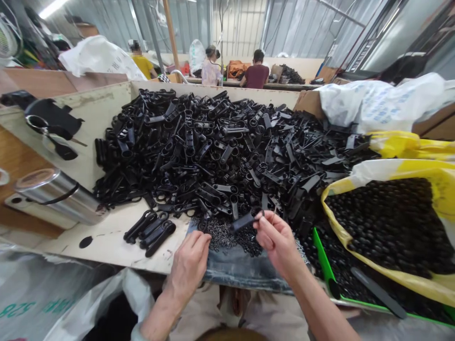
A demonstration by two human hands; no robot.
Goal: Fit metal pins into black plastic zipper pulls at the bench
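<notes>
Two hands are at work in front of me, low at the near edge of the bench point(106, 237). My right hand point(275, 239) is raised a little, its fingers point(261, 222) pinching one end of a black plastic clip point(245, 220), which sticks out to the left, nearly level, just above a small heap of tiny dark pins point(227, 234). My left hand point(190, 263) lies palm down with its fingers point(202, 239) close together, the tips touching the left edge of that heap; I cannot tell whether they grip anything. The pins sit on a piece of blue denim cloth point(241, 267) draped over the bench's near edge.

Just left of my left hand, a few clips lie side by side in a neat row point(151, 229) on bare bench. Behind everything, a great loose pile of the same black clips point(220, 147) covers most of the bench. On my right, a yellow bag point(441, 184) stands open, full of small black round pieces, and below it a green tray point(322, 258) holds more. On the left lies a steel flask point(57, 194) on its side. Far behind, three people sit at another table.
</notes>
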